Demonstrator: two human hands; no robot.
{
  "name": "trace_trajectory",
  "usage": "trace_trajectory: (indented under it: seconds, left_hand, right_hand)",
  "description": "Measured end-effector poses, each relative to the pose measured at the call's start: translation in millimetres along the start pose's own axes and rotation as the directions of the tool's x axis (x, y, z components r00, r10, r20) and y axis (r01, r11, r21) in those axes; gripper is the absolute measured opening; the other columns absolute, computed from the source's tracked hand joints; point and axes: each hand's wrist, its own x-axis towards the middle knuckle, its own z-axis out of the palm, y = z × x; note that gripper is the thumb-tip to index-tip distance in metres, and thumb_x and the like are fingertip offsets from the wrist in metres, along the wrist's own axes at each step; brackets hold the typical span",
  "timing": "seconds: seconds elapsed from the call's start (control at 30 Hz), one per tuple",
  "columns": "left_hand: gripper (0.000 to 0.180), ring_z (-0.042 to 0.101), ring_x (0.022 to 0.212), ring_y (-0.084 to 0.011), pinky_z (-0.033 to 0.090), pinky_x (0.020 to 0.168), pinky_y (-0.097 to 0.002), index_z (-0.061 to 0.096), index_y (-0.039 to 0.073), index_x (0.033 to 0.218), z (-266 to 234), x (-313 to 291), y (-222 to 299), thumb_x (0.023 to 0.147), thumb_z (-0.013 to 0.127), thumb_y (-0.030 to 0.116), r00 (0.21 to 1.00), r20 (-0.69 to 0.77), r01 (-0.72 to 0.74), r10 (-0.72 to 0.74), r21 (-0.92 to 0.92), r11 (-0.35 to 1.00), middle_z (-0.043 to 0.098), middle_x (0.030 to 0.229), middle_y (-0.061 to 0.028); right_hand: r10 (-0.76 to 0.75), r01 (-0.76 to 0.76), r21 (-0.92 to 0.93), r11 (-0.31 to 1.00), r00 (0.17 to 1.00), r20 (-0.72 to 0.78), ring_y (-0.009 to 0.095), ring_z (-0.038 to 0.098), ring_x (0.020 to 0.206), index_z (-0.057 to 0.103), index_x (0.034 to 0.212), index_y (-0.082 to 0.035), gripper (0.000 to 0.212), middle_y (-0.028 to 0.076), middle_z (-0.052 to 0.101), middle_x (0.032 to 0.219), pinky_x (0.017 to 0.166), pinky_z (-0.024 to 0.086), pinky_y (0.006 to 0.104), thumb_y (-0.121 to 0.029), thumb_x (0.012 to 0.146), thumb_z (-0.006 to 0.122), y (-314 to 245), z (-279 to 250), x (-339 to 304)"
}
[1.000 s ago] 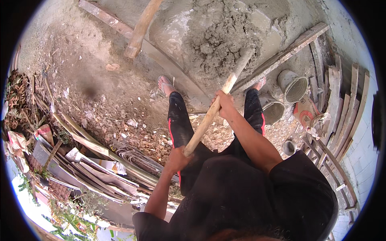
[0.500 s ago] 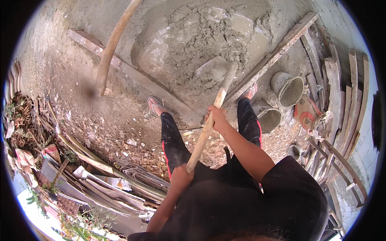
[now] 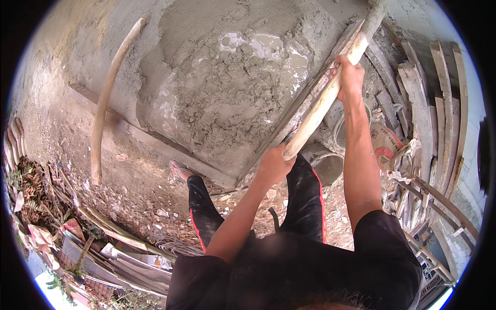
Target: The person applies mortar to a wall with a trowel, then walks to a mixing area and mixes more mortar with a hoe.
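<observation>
I grip the long pale wooden handle of a hoe with both hands. My left hand is closed round its lower end, close to my thighs. Farther up, at the right, my right hand is wrapped round the shaft. The handle slants up to the far right, and its blade is out of view. Ahead of me lies a wide bed of wet grey mortar, lumpy in the middle with shiny water near its far and right parts. Wooden boards edge it at the left and the right.
A curved wooden pole stands at the left. By my right leg are a mortar-caked bucket and another, partly behind my arm. A paper sack and upright planks line the right; scrap boards lie lower left.
The hoe has been lifted out of the mortar and swung up to the right, its blade leaving view. My right hand moved up and right; my left hand rose with the handle's end.
</observation>
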Motion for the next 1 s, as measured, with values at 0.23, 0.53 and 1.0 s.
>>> trace_trajectory:
  seconds: [0.23,0.53,1.0]
  left_hand:
    - [0.042,0.067,0.082,-0.0412,0.052,0.074,-0.0447,0.064,-0.009,0.099,15.7,98.7,25.0,0.077,0.073,0.025,0.993,0.047,0.115,-0.112,-0.071,0.991,0.067,0.081,-0.0271]
    - [0.034,0.069,0.077,-0.0357,0.053,0.069,-0.0408,0.065,-0.003,0.109,60.4,-60.4,-45.0,0.081,0.070,0.015,0.978,0.087,0.207,-0.192,-0.217,0.954,0.067,0.082,-0.0240]
    - [0.044,0.065,0.092,-0.0437,0.051,0.082,-0.0468,0.061,-0.010,0.106,-17.5,24.2,-31.9,0.081,0.066,0.025,0.961,0.131,0.248,-0.245,-0.012,0.969,0.067,0.093,-0.0282]
  right_hand:
    - [0.167,-0.180,-0.424,0.887,0.984,-0.069,0.024,0.062,0.055,0.061,0.087,0.011,0.021,0.015,0.062,0.066,0.052,0.050,0.0375,-0.008,0.080,0.060,70.2,6.1,160.5]
    - [0.265,-0.256,-0.224,0.940,0.964,0.010,0.018,0.053,0.044,0.053,0.089,0.007,0.015,0.009,0.054,0.063,0.039,0.046,0.0344,-0.003,0.080,0.060,114.1,-3.5,-24.9]
    - [0.398,-0.441,-0.310,0.842,0.896,-0.194,0.024,0.057,0.051,0.051,0.099,0.009,0.024,0.013,0.055,0.066,0.046,0.048,0.0387,-0.003,0.080,0.058,166.2,23.9,88.4]
